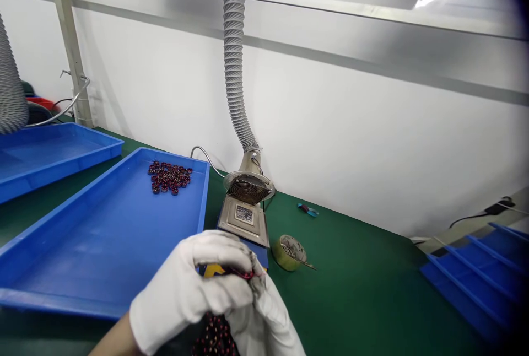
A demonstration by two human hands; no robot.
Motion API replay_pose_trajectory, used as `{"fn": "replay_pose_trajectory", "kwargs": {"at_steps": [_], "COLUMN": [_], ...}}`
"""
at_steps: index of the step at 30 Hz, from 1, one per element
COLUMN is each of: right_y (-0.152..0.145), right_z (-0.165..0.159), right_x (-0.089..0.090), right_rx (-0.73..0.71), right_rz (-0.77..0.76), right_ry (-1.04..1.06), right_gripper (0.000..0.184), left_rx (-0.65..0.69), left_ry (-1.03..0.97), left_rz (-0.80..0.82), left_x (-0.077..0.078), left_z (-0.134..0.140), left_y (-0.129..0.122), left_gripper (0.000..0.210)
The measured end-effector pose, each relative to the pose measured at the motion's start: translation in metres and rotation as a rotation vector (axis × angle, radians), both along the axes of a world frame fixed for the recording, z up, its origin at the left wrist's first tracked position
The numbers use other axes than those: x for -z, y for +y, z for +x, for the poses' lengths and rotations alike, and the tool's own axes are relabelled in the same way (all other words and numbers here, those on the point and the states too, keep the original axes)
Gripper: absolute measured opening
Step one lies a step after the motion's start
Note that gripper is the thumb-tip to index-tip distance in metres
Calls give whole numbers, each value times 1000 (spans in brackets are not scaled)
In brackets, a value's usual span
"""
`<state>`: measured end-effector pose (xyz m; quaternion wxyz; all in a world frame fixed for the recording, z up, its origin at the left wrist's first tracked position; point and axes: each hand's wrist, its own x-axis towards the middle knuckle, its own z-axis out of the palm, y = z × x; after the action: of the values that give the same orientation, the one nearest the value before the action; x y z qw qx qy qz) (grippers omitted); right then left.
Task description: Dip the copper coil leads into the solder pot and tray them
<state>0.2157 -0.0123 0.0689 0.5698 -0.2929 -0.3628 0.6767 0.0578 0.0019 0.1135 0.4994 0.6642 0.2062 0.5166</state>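
My left hand [185, 281], in a white glove, is closed with thumb and fingers pinching a small dark coil [247, 275] with reddish wire, mostly hidden by the fingers. My right hand [270, 309], also gloved, meets it from the right; its fingertips are soiled grey and closed at the same coil. Below the hands, a heap of similar dark red coils [215, 336] shows partly at the bottom edge. Just beyond them stands a solder pot [248, 229] with a square metal top and a shiny grey bath in its middle.
A blue tray [124, 235] on the left holds a cluster of coils [169, 176]. An extraction hose [233, 53] hangs above the solder pot. A round tin [287, 254] with a spoon stands right of it; small cutters [308, 210] lie behind. Blue trays [475, 279] sit far right.
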Motion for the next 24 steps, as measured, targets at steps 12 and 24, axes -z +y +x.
{"fn": "replay_pose_trajectory", "kwargs": {"at_steps": [12, 24], "right_y": [-10, -35], "right_z": [-22, -23], "right_x": [0, -24], "right_rx": [153, 67], "right_rz": [-9, -133], "right_ry": [51, 416], "right_gripper": [24, 11], "left_rx": [-112, -289], "left_ry": [111, 291], "left_rz": [18, 199], "left_x": [-1, 1], "left_z": [-4, -6], "left_y": [-3, -6], "left_gripper": [32, 51]}}
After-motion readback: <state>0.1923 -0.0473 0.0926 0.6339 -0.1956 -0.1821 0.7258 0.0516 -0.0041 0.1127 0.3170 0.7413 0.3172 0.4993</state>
